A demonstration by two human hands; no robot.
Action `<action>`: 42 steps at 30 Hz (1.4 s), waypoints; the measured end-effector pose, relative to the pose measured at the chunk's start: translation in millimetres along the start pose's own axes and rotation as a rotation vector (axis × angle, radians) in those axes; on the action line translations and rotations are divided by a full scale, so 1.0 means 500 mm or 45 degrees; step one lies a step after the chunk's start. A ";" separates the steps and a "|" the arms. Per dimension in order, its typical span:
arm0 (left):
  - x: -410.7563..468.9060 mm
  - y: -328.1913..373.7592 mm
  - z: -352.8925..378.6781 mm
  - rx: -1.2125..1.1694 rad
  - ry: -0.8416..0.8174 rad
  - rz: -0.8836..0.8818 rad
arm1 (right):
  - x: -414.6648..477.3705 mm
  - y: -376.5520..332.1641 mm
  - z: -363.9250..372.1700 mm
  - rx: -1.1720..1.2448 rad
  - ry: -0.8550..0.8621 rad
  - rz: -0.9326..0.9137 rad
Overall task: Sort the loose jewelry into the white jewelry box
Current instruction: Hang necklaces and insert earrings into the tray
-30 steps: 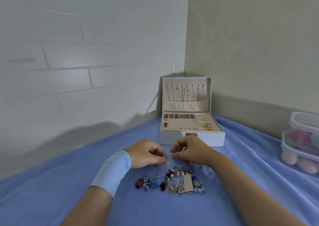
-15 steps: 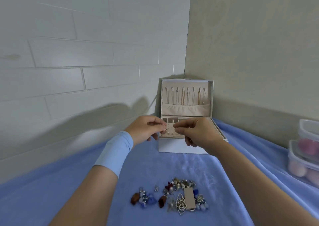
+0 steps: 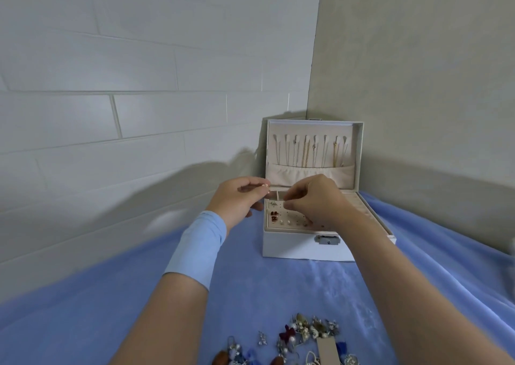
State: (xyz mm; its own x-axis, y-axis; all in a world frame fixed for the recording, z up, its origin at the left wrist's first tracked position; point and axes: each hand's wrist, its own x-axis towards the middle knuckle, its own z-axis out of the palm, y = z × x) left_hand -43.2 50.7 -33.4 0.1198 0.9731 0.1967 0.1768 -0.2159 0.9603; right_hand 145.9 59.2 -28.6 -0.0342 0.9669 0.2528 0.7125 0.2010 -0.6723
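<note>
Placement of 1 earring is the step in hand, as I read it. My left hand point(image 3: 239, 200) hangs at 9 o'clock of the white jewelry box point(image 3: 295, 246), its fingers point(image 3: 252, 181) pinching a tiny pale stud point(image 3: 264, 186) just above the tray's left edge. The right hand point(image 3: 317, 200) hovers over the tray's middle with thumb and forefinger pressed together. Whether they grasp a backing or nothing is too small for me to tell.

Next I would steer the stud's post into a free hole of the earring panel point(image 3: 299, 223) with a fine, steady push. That panel already carries red studs point(image 3: 274, 216) toward 9 o'clock, with pearl studs point(image 3: 287, 222) beside them. The upright lid point(image 3: 359, 155) holds necklaces point(image 3: 306, 151) on hooks above a pouch.

Loose jewelry point(image 3: 301, 336) lies heaped on the desk's blue cloth point(image 3: 250, 295) at 6 o'clock, well apart from the box, so much sorting remains.
</note>
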 end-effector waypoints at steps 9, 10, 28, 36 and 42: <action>0.004 -0.011 0.010 0.041 -0.016 0.014 | 0.000 -0.005 0.017 -0.211 -0.046 -0.046; 0.004 -0.010 0.012 0.039 -0.015 0.016 | -0.001 -0.006 0.016 -0.220 -0.047 -0.051; 0.008 -0.010 0.038 -0.070 0.155 -0.011 | -0.006 -0.029 -0.014 0.391 -0.040 -0.196; 0.013 -0.007 0.045 -0.074 0.156 0.075 | -0.007 -0.017 -0.020 0.432 -0.044 -0.095; 0.033 -0.023 0.037 0.236 0.100 0.221 | 0.022 -0.011 -0.018 0.323 0.199 -0.038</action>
State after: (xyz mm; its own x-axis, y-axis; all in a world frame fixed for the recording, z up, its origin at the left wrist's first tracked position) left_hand -24.9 67.9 -44.8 0.0887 0.9220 0.3769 0.3372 -0.3838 0.8596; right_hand 147.7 67.4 -15.8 0.0702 0.9280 0.3660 0.5141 0.2807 -0.8105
